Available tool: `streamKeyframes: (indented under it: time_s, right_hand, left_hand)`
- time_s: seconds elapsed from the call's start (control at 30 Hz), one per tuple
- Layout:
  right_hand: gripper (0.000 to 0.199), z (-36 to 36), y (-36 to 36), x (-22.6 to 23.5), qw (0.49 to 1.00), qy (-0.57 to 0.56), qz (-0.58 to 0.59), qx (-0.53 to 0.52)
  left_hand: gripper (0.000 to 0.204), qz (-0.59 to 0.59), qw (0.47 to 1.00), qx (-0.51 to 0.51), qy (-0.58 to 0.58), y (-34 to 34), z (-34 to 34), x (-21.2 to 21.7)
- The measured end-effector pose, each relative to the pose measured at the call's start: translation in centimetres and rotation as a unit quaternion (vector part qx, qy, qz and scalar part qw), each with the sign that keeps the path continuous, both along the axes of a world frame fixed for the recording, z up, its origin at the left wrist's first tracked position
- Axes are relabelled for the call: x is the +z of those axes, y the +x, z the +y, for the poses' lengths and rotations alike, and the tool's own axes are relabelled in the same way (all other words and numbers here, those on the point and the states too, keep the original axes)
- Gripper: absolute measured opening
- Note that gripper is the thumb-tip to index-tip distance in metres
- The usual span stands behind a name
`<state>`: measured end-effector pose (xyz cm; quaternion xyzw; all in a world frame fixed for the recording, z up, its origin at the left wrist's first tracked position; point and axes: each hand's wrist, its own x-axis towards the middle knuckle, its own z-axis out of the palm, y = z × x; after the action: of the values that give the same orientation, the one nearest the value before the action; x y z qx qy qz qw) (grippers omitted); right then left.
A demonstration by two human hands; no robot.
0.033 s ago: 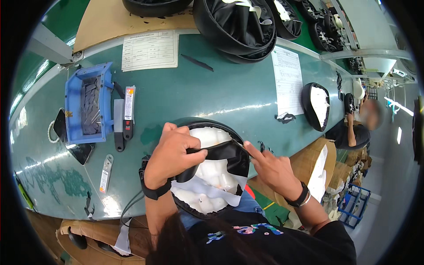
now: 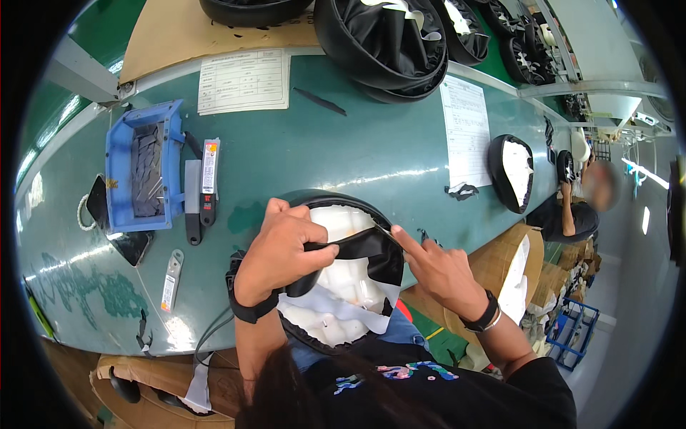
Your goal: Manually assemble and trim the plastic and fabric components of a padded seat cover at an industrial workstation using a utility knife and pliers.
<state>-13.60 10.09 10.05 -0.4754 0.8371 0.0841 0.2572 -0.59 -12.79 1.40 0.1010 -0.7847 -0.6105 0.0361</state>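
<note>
At the near edge of the green worktop (image 2: 300,157), against the body: black helmet shell (image 2: 321,199) lying open side up, white foam liner (image 2: 346,275) showing inside. Left hand (image 2: 282,250) clamped on a black fabric strip (image 2: 361,247) stretched over the liner, thumb and fingers pinching it. Right hand (image 2: 436,268) at the strip's other end, forefinger out straight, pressing at the shell's rim; grip there cannot be told. Off to the left: blue tray (image 2: 118,179) of dark pieces, box cutter (image 2: 209,179) just beside it.
</note>
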Motion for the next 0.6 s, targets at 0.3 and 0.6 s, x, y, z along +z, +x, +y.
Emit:
streamKeyframes:
  time_s: [0.3, 0.6]
  right_hand:
    - [0.065, 3.0, 1.9, -1.5, 0.999, 0.027, 0.024, -0.022]
    - [0.056, 8.4, 6.9, -2.5, 0.955, 0.001, -0.110, -0.276]
  left_hand:
    - [0.027, 0.411, 0.738, 0.450, 0.290, 0.4, -0.7, -1.1]
    - [0.019, 0.707, 0.162, 0.108, 0.680, 6.3, -4.2, 1.1]
